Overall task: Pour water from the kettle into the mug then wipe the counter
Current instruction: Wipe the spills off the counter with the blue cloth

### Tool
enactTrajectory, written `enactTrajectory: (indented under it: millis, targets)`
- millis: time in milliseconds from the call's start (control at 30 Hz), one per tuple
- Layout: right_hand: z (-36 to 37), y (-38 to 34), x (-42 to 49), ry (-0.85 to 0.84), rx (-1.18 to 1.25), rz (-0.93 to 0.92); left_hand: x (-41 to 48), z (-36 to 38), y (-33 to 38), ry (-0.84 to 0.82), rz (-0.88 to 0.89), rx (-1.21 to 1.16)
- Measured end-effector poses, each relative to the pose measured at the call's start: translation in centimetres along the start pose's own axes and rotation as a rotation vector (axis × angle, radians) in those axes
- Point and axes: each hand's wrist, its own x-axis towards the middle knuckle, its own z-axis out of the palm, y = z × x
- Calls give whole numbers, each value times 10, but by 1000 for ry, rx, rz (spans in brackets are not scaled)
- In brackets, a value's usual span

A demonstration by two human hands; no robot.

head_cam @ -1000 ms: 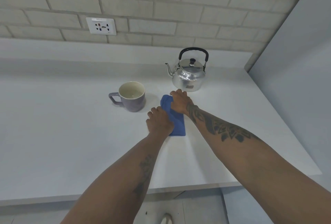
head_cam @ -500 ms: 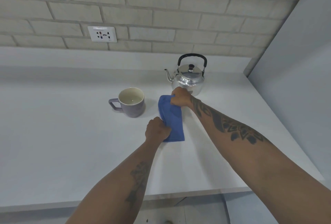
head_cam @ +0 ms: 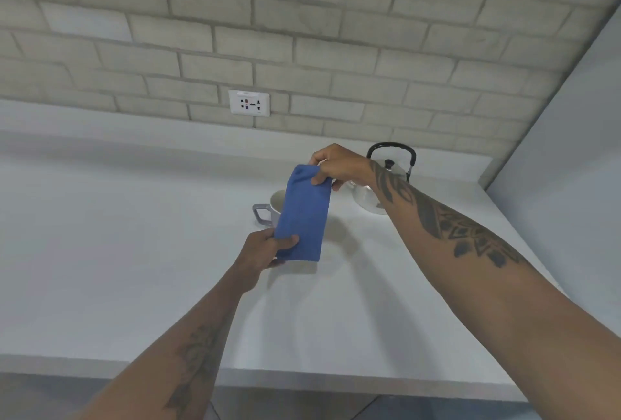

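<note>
A folded blue cloth (head_cam: 307, 214) hangs in the air above the white counter (head_cam: 134, 251), held at both ends. My right hand (head_cam: 339, 167) pinches its far top edge. My left hand (head_cam: 268, 248) grips its near bottom edge. Behind the cloth stands a grey mug (head_cam: 265, 211) with a cream inside, its handle pointing left; the cloth hides most of it. The shiny metal kettle (head_cam: 389, 170) with a black handle sits further back right, partly hidden by my right wrist.
A brick wall with a white power socket (head_cam: 249, 103) rises behind the counter. A grey panel (head_cam: 571, 150) closes the right side. The counter's front edge (head_cam: 302, 382) runs below my forearms.
Both hands have lifted the blue cloth off the counter and raised it in front of the mug. The camera has tilted upward, showing more wall.
</note>
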Motion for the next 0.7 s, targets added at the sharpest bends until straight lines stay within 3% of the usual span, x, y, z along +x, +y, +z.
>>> enactTrajectory:
  millis: [167, 333, 500, 700]
  targets:
    - [58, -63, 35, -44, 26, -100, -29, -85, -6, 161, -4, -39]
    - [142, -100, 72, -98, -82, -132, -50, -149, -30, 342, -122, -13]
    - [207, -98, 99, -82, -207, -86, -50, -171, -45, 434, -262, 129]
    - [236, -86, 112, -39, -307, -37, -44, -171, -41, 463, -329, 222]
